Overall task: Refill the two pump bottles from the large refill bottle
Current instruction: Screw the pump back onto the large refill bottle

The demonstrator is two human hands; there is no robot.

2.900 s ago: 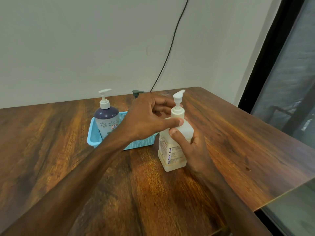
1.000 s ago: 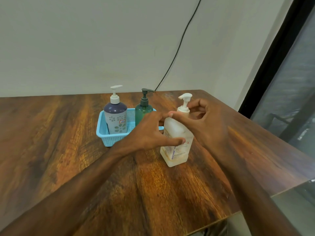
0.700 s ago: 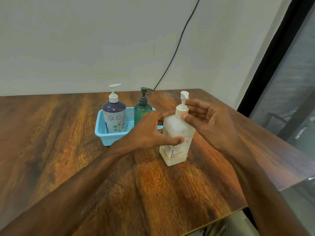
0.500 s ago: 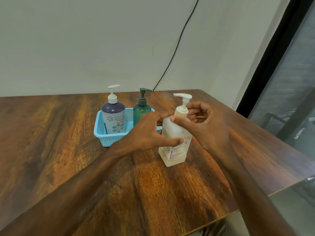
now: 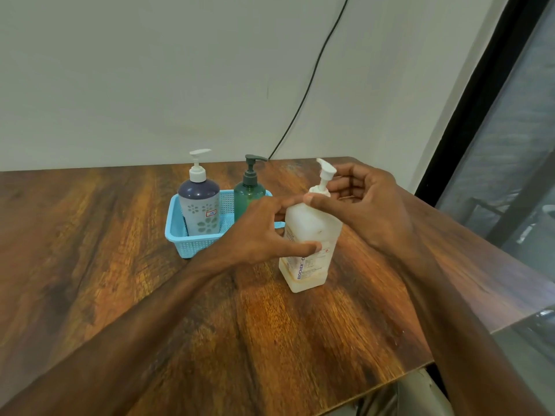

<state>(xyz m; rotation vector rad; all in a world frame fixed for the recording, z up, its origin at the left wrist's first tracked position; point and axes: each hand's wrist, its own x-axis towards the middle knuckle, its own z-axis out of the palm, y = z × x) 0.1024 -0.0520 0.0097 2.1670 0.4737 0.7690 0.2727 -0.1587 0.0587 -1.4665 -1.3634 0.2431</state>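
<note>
Early days: left hand (image 5: 261, 232) grips the large refill bottle (image 5: 309, 244) mid-worktop (image 5: 120, 265), right hand (image 5: 369, 205) pinches its pump neck, prob. unscrewing; purple pump bottle (image 5: 199, 205) & green pump bottle (image 5: 247, 196) sit capped in blue basket (image 5: 180, 235), unrefilled.

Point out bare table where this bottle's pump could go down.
Widest bare table lies left of the blue basket. Another patch sits between both forearms, in front of the white bottle. Crowded: basket to bottle, where left hand and right hand hold it.
</note>
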